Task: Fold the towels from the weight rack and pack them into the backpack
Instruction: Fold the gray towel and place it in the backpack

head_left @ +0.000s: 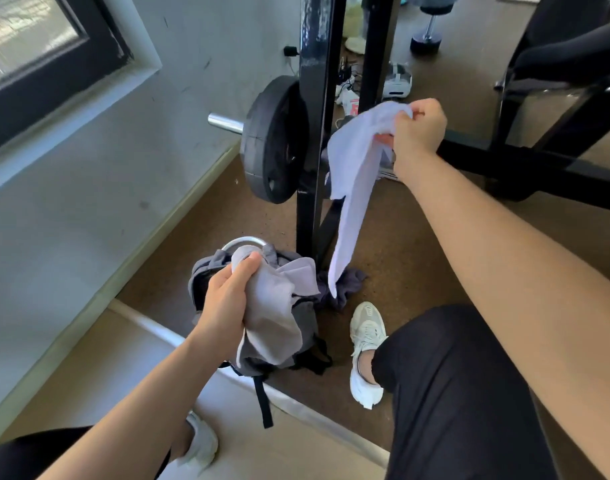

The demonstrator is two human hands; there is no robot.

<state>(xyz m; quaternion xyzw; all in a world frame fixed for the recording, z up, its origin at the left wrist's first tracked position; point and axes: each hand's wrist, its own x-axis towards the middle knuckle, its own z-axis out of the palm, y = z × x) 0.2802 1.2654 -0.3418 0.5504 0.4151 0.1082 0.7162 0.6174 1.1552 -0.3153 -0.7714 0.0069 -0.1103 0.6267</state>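
A white towel (352, 174) hangs in a long strip from the right hand (417, 133), which is raised in front of the rack (314, 98) and pinches the towel's top edge between curled fingers and thumb. The towel's lower tip dangles just above a dark towel (348, 285) that lies crumpled on the brown floor (400, 237).

Lower and to the left, the left hand (227, 299) clenches a bunched grey towel (272, 313), fingers wrapped round its upper part. That towel droops over a grey backpack (201, 275) standing on the floor at the foot of the rack, one black strap (263, 400) trailing toward the viewer. The dark towel lies just beside the backpack, on its right. A curved silver bar (244, 241) shows behind the backpack.

The rack is a black upright frame with a black plate (272, 143) on a silver peg (223, 122) on its left side. The person's legs are in dark trousers, with a white shoe (365, 341) near the backpack and another (203, 441) at bottom left. A grey wall with a dark-framed window (36, 46) fills the left. A dumbbell (428, 29) lies on the floor far behind, and a black bench (556, 64) stands at upper right.
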